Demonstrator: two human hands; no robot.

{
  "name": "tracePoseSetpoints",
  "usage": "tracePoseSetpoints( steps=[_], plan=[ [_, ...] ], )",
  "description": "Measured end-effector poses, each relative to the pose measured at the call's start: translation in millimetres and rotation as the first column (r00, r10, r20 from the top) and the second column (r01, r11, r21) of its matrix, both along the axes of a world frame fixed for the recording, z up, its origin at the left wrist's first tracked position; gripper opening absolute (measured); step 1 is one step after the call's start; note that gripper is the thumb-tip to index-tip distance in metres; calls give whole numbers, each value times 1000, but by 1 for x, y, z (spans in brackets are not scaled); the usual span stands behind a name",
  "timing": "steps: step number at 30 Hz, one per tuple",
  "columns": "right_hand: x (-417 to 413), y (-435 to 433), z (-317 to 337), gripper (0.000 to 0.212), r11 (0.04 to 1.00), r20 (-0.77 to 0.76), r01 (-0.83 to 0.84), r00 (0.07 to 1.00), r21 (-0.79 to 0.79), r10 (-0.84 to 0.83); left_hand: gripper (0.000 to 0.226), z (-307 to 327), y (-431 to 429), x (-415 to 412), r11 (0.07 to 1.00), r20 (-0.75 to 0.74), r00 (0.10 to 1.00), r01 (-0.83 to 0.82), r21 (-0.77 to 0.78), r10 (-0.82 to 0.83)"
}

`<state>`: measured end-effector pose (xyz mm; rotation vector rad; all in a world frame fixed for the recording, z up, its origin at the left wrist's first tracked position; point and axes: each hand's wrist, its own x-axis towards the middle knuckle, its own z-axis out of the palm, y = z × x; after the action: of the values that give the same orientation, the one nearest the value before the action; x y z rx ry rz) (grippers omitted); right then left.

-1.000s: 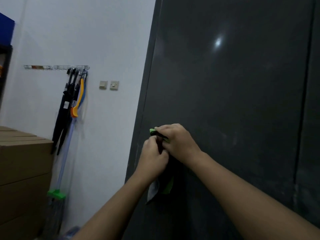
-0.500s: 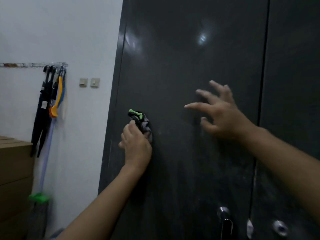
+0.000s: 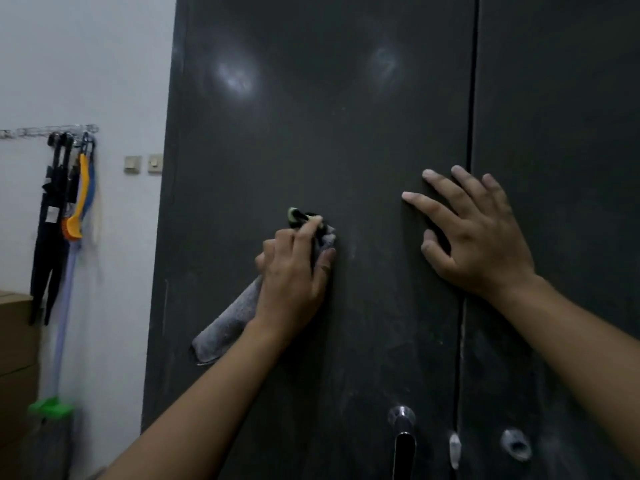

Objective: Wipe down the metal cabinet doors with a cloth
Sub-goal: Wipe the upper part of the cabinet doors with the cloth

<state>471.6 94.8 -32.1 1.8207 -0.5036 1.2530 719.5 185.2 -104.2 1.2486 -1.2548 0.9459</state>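
Your left hand [image 3: 294,271] gripped the bunched cloth [image 3: 228,327] against the left cabinet door [image 3: 311,133], its tail trailing down-left. Your right hand [image 3: 474,233] lay flat, fingers spread, beside the seam, leaving the unwiped panel between them.

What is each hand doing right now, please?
Left hand: grips the crumpled grey cloth with green trim against the dark metal cabinet door.
Right hand: open, fingers spread over the door seam.
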Motion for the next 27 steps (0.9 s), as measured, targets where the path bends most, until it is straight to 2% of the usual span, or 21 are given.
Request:
tracePoseSetpoints(
  steps=[3,5,8,11,13,16,22,24,27],
  plan=[
    [-1,0,-1,60,1000,-1,-7,1000,-5,7,47,-19,0,-16,997,196,979,38,71,-52],
    [-1,0,-2,59,1000,5,-20,1000,-10,20,43,-19,3,-13,996,231,972,10,84,-29],
    [-4,2,-3,57,997,42,-72,996,-2,72,39,4,2,-6,998,116,992,-60,30,56],
    [-7,2,-1,55,987,168,-159,974,15,155,38,34,-4,-15,998,-86,996,25,-65,-31],
    [-7,1,-1,53,981,263,-192,948,21,180,44,44,-11,-25,994,-98,993,51,-100,-61],
    [-6,0,-2,53,976,320,-214,928,40,190,51,48,-19,-38,991,-21,997,68,-118,-71],
    [-8,-2,2,55,959,338,-274,912,79,232,35,20,-30,-62,988,284,956,111,-110,-76],
    [-18,-1,3,55,956,281,-273,931,107,234,33,9,-31,-61,984,337,934,155,-83,-119],
    [-48,1,11,52,959,69,-191,981,209,180,31,-8,-30,-54,977,445,877,211,-21,-180]
  ],
)
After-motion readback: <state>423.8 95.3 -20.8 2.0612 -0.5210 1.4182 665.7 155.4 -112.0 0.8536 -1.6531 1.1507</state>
